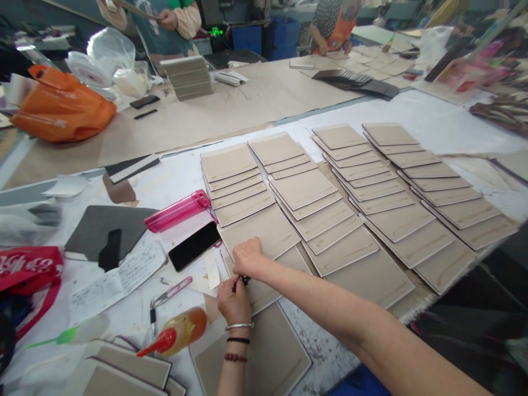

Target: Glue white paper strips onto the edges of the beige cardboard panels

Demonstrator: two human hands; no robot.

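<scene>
My left hand (235,300), with bracelets at the wrist, is closed in a pinch over the near end of the leftmost column of beige panels (259,231). A small dark thing (246,280) shows at its fingertips, too little of it to name. Just beyond and touching or nearly touching it, my right hand (247,256) is curled closed above the same panels; what its fingers hold is hidden. Under my left forearm lies another beige panel (280,352) with a brownish streak near one edge. More overlapping panels (330,220) spread in columns to the right.
Left of my hands lie a black phone (194,246), a pink case (177,212), thread snips (172,291), a glue bottle (185,330) and a handwritten paper (119,280). An orange bag (61,107) and a panel stack (187,78) stand farther off. Two people work across the table.
</scene>
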